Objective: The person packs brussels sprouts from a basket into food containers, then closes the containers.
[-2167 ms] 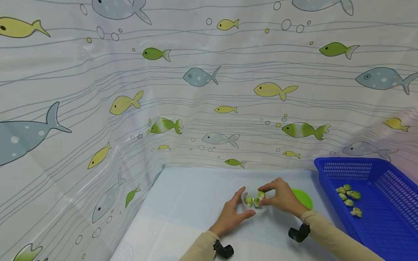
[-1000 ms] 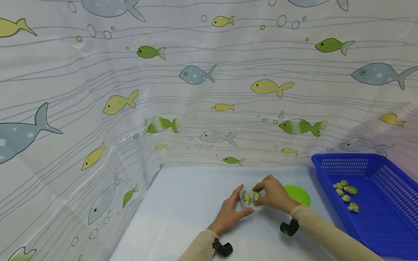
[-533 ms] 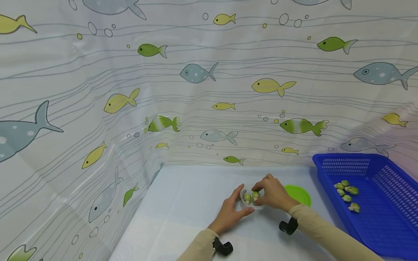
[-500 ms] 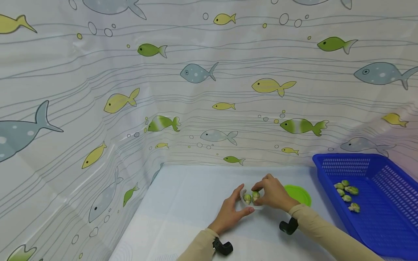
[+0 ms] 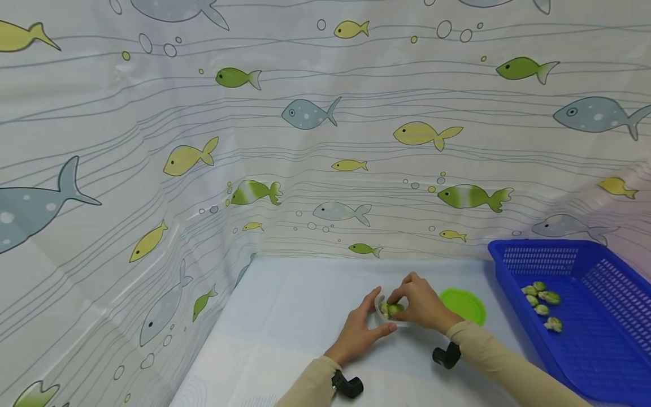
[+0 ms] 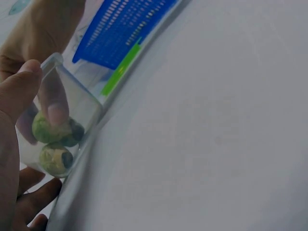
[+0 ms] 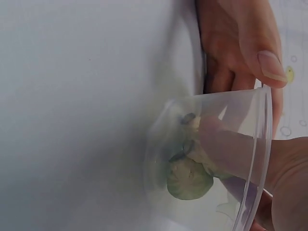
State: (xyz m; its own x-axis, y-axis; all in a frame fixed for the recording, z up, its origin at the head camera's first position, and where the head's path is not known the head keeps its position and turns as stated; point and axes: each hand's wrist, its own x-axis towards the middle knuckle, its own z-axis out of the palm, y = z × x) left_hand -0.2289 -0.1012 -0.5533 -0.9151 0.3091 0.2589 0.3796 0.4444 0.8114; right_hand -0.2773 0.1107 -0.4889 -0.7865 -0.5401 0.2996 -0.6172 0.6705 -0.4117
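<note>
A clear plastic tub (image 7: 159, 144) stands on the white table, with several Brussels sprouts (image 6: 56, 160) at its bottom. My left hand (image 5: 357, 334) steadies it from the left, thumb at the near side and fingers round the far side. From the right, my right hand (image 5: 423, 305) reaches down into the tub. Seen through the wall in both wrist views, its thumb and fingers pinch one Brussels sprout (image 6: 44, 129) just above or beside the others. Fingers partly cover the sprouts in the head view.
Right of the tub lies a round bright green lid (image 5: 467, 305), partly behind the right wrist. A blue perforated basket (image 5: 595, 356) stands at the far right, with several Brussels sprouts (image 5: 542, 310) along its left side. A fish-patterned curtain (image 5: 305, 169) rises behind the table.
My right hand has shifted left and deeper into the tub, bringing its sprout against the one at the left. My left hand stays round the tub.
</note>
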